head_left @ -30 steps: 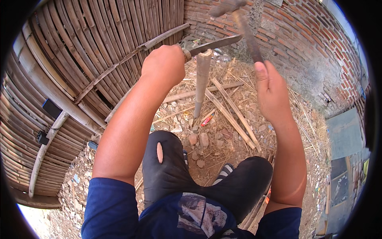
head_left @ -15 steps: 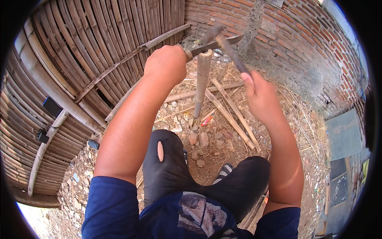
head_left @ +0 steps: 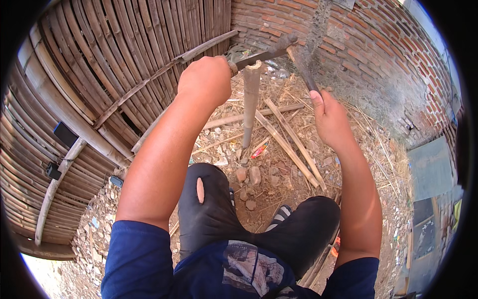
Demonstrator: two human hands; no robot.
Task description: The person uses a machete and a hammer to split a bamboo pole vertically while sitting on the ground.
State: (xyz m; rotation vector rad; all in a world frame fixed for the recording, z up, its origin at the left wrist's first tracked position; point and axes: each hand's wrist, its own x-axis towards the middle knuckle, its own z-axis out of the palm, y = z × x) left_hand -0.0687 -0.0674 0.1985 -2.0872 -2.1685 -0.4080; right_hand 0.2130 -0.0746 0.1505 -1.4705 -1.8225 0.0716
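Observation:
My left hand [head_left: 205, 79] is closed round the handle of a machete [head_left: 251, 60]. The dark blade lies across the top end of an upright bamboo pole [head_left: 250, 102], whose pale cut rim shows just under the edge. In my right hand [head_left: 332, 122] is a hammer [head_left: 304, 70], gripped near the end of its handle. The hammer's dark head is over the outer part of the blade, to the right of the pole. Whether the two touch I cannot tell.
Split bamboo strips [head_left: 289, 144] lie on the rubble-strewn ground beyond my knees. A bamboo slat wall [head_left: 149, 45] rises on the left, and a brick wall [head_left: 378, 55] at the back right. Broken brick pieces [head_left: 254, 175] lie between my feet and the pole.
The hammer head has shifted right, from above the pole's top toward the blade's tip. My right hand has moved slightly right, while my left hand and the machete have slid slightly left.

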